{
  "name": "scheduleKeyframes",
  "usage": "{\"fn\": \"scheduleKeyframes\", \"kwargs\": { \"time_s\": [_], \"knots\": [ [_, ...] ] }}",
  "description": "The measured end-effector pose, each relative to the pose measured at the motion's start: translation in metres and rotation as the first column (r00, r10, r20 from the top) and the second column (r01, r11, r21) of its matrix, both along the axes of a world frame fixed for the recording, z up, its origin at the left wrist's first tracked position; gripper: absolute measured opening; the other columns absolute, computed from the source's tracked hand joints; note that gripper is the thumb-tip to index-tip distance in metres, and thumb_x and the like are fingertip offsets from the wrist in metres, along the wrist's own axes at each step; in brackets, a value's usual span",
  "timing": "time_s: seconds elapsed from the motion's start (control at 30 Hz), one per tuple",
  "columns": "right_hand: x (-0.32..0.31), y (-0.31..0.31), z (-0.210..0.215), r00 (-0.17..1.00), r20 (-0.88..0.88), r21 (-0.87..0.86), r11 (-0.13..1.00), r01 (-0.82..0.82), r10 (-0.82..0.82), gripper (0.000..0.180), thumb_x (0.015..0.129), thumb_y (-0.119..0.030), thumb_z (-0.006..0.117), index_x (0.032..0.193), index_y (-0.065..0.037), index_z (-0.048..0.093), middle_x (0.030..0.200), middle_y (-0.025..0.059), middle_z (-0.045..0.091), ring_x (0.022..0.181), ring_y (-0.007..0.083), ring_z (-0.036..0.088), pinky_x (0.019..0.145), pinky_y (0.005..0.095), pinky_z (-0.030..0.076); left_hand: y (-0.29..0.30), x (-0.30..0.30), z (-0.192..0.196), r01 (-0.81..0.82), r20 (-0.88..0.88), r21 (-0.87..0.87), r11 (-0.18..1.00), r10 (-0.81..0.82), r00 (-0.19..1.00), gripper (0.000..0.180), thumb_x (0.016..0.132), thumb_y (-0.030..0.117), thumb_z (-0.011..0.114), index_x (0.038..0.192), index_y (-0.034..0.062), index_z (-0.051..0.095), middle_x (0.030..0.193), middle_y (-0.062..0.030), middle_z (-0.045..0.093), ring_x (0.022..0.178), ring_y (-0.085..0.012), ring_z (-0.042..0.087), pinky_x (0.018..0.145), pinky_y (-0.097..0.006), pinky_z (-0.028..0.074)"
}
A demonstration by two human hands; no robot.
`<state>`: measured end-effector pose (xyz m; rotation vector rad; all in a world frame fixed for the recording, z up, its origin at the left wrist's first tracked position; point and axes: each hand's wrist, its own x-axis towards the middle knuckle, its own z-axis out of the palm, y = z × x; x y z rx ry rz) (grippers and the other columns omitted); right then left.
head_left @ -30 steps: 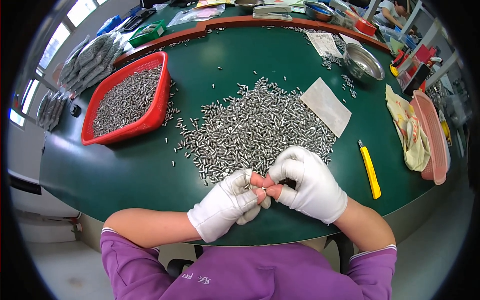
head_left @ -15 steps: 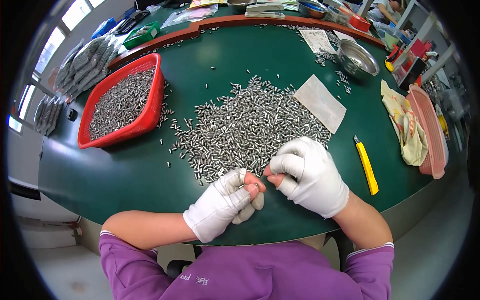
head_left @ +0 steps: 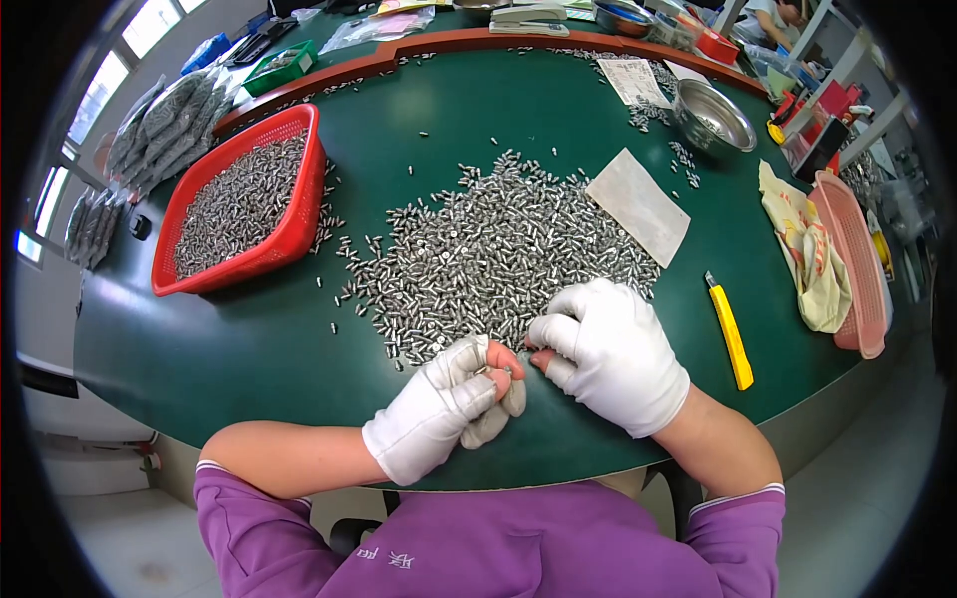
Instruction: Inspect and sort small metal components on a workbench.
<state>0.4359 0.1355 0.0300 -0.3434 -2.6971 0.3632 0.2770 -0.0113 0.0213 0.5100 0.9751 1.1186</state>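
A broad heap of small shiny metal pins (head_left: 488, 249), short and cylindrical, is spread over the green table in front of me. At its near edge my left hand (head_left: 449, 404), in a white glove with bare fingertips, pinches a small metal pin (head_left: 508, 371) between thumb and forefinger; most of that pin is hidden. My right hand (head_left: 610, 354), gloved the same way, is just right of it, palm down at the heap's near edge. Its thumb and forefinger curl toward each other, and whatever lies between them is hidden.
A red basket (head_left: 309, 179) full of similar pins stands left. To the right are a white paper sheet (head_left: 640, 206), a yellow utility knife (head_left: 733, 334), a steel bowl (head_left: 713, 115), and a pink basket (head_left: 869, 299) beside a crumpled cloth bag (head_left: 812, 259). A brown ledge (head_left: 478, 43) borders the far side.
My right hand has shifted slightly left and its fingertips have dropped a little, drawing closer together. My left hand keeps its pinch almost in place.
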Motion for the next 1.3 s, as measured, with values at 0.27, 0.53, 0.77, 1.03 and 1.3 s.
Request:
{"fn": "scheduleKeyframes", "kwargs": {
  "time_s": [0.27, 0.53, 0.77, 1.03, 1.3],
  "knots": [
    [-0.004, -0.001, -0.005, 0.999, 0.011, -0.024, 0.999, -0.034, 0.034, 0.013, 0.074, -0.021, 0.069, 0.083, -0.014, 0.063, 0.083, 0.0035, 0.057, 0.079, 0.0243, 0.058, 0.067, 0.0375, 0.048, 0.0, 0.0, -0.001, -0.002, -0.024, 0.021, 1.0, 0.002, 1.0, 0.023, 0.102, 0.031, 0.047, 0.109, 0.0103, 0.051, 0.087, 0.0003, 0.057, 0.059, -0.0051, 0.041, 0.052, -0.02, 0.032],
    [-0.005, -0.004, -0.006, 0.997, -0.074, 0.031, 0.999, 0.007, -0.004, 0.01, 0.075, -0.018, 0.067, 0.081, -0.012, 0.062, 0.083, 0.0043, 0.057, 0.079, 0.0249, 0.058, 0.066, 0.0378, 0.048, 0.0, -0.002, -0.006, 0.027, -0.02, 0.088, 0.996, -0.025, 0.999, 0.026, 0.102, 0.033, 0.046, 0.112, 0.009, 0.051, 0.09, -0.0005, 0.057, 0.06, -0.0059, 0.043, 0.053, -0.02, 0.033],
    [-0.002, 0.0, 0.0, 0.999, -0.027, 0.017, 0.999, -0.044, 0.044, 0.01, 0.075, -0.018, 0.067, 0.083, -0.014, 0.064, 0.081, 0.0039, 0.056, 0.079, 0.0245, 0.058, 0.067, 0.0373, 0.048, -0.002, -0.001, -0.006, -0.038, 0.033, 0.067, 0.997, 0.036, 0.999, 0.024, 0.102, 0.031, 0.045, 0.111, 0.0095, 0.051, 0.09, -0.0012, 0.057, 0.06, -0.0059, 0.043, 0.052, -0.02, 0.033],
    [-0.001, -0.001, -0.001, 0.993, 0.079, 0.054, 0.994, -0.093, 0.088, 0.01, 0.075, -0.02, 0.067, 0.082, -0.014, 0.064, 0.082, 0.0037, 0.056, 0.081, 0.0246, 0.058, 0.069, 0.0378, 0.047, 0.0, -0.001, -0.005, -0.015, 0.031, 0.09, 0.996, 0.012, 0.999, 0.021, 0.1, 0.03, 0.049, 0.108, 0.0101, 0.051, 0.09, -0.0008, 0.057, 0.059, -0.0057, 0.041, 0.052, -0.02, 0.032],
    [-0.001, 0.003, 0.006, 0.966, -0.238, -0.135, 0.982, -0.135, 0.1, 0.018, 0.068, -0.018, 0.075, 0.083, -0.014, 0.065, 0.08, 0.0025, 0.059, 0.077, 0.0266, 0.058, 0.068, 0.0387, 0.048, 0.0, -0.001, -0.002, -0.007, 0.066, 0.04, 0.999, 0.005, 0.998, 0.022, 0.099, 0.029, 0.053, 0.11, 0.0101, 0.05, 0.091, -0.0006, 0.057, 0.06, -0.0052, 0.041, 0.053, -0.02, 0.033]
  ]
}}
